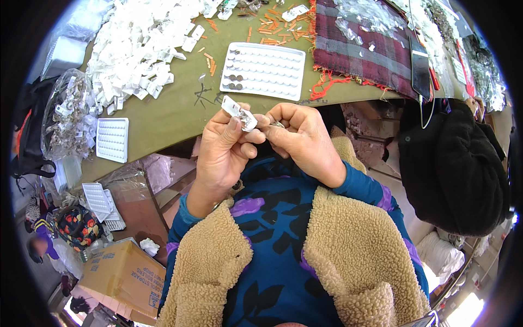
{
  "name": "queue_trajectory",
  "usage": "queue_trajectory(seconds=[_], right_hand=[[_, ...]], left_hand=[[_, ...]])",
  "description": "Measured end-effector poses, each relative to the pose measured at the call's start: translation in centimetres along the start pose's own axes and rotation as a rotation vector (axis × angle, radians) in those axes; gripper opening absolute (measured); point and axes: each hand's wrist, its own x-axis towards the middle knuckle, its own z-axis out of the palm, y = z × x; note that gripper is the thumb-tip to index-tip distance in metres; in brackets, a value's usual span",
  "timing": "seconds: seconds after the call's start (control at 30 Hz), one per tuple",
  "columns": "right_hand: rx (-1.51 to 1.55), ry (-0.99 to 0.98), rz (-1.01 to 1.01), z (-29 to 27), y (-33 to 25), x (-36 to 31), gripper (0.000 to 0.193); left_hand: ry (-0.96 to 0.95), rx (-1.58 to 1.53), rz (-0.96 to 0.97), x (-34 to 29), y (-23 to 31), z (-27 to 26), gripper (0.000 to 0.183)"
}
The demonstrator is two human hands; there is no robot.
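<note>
Close in front of my chest, my left hand (219, 151) pinches a small white plastic case (231, 106) between thumb and fingers. It looks hinged open, with a clear or shiny part at its lower end. Right beside it, my right hand (311, 143) is closed, thumb and fingertips pressed together on a small metallic-looking piece (278, 125), mostly hidden by the fingers. The fingertips of both hands almost meet at the case. Beyond them on the table lies a white dimpled tray (275, 71) with several dark round pieces (233, 78) in its left part.
A big heap of white plastic cases (136, 49) covers the table's far left. Orange strips (272, 27) lie scattered behind the tray. At right are a plaid cloth (365, 49) and a phone (420, 73) with a cable. Another dimpled tray (113, 140) sits left; a cardboard box (122, 278) stands below.
</note>
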Motion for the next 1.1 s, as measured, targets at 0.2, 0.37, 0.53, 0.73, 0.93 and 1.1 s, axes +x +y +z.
queue_trajectory(seconds=[0.2,0.37,0.53,0.73,0.93,1.1], right_hand=[[-0.161,0.052,-0.101,0.3,0.8,-0.6,0.012],[-0.084,0.069,-0.076,0.3,1.3,-0.7,0.011],[0.082,-0.110,0.079,-0.4,1.1,-0.7,0.012],[0.152,-0.221,0.213,-0.7,1.5,-0.5,0.017],[0.009,-0.321,0.108,-0.5,0.7,0.1,0.013],[-0.805,0.213,-0.600,-0.4,-1.0,3.8,0.010]], left_hand=[[0.004,0.165,0.061,-0.6,0.1,0.4,0.025],[0.037,0.175,0.096,-0.5,-0.8,0.2,0.026],[-0.045,0.168,-0.028,-0.6,-0.6,0.2,0.027],[-0.072,0.162,0.007,-1.2,-0.3,0.2,0.026],[-0.034,0.102,-0.075,-1.9,1.2,-0.8,0.036],[0.000,-0.045,0.103,-1.3,3.7,-3.3,0.031]])
